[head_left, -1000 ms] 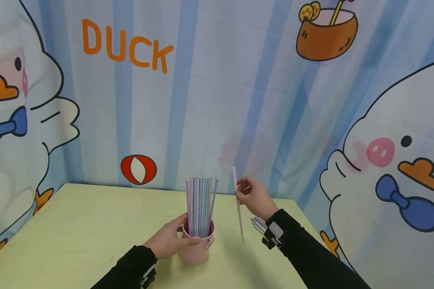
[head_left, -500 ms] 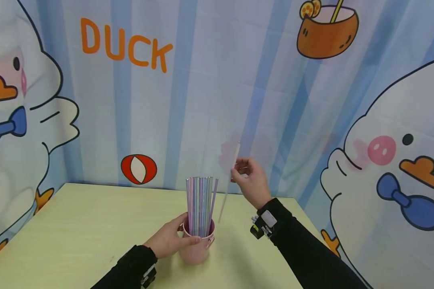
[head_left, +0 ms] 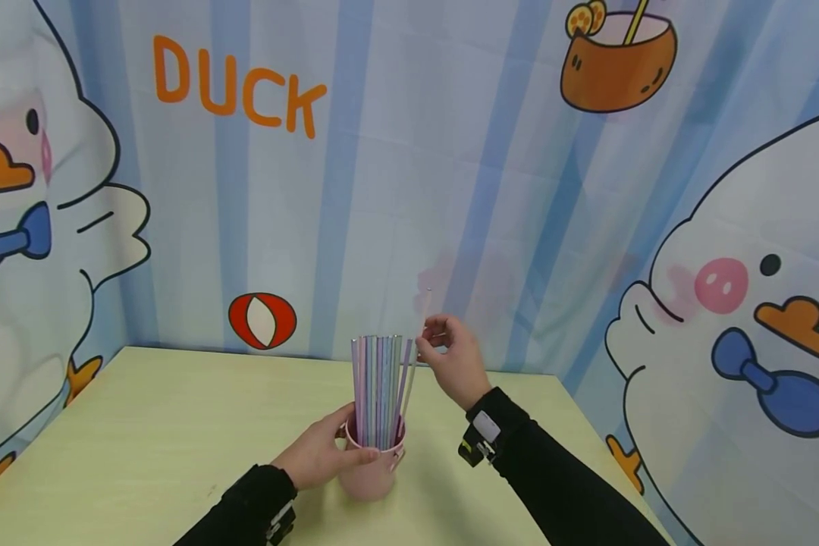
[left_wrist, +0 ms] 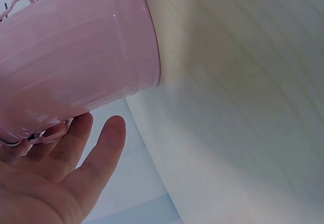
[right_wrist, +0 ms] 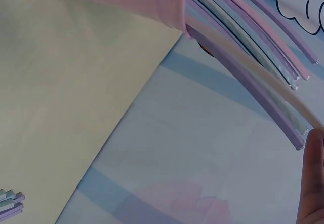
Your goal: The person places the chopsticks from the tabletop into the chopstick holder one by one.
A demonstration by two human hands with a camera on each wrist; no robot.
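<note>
A small pink bucket (head_left: 368,483) stands on the table, holding several upright pastel straws (head_left: 375,390) in purple, pink, blue and silvery tones. My left hand (head_left: 322,453) grips its rim from the left, thumb across the front. In the left wrist view, fingers (left_wrist: 107,145) show close to the bucket's handle. My right hand (head_left: 455,362) pinches a pale straw (head_left: 412,383) near its upper part, to the right of the bunch. The right wrist view shows this pale straw (right_wrist: 268,83) slanting down to the bucket mouth beside a purple straw (right_wrist: 253,92). Its lower end is hidden in the bucket.
More straws (right_wrist: 11,203) lie loose on the pale yellow table (head_left: 246,417), hidden from the head view by the right forearm. Behind the table's back edge hangs a striped blue curtain (head_left: 409,189) with duck pictures.
The right hand first rose and moved left with the pale straw, then came down further left. The straw's lower end now reaches into the bucket. My left hand and the bucket stayed put.
</note>
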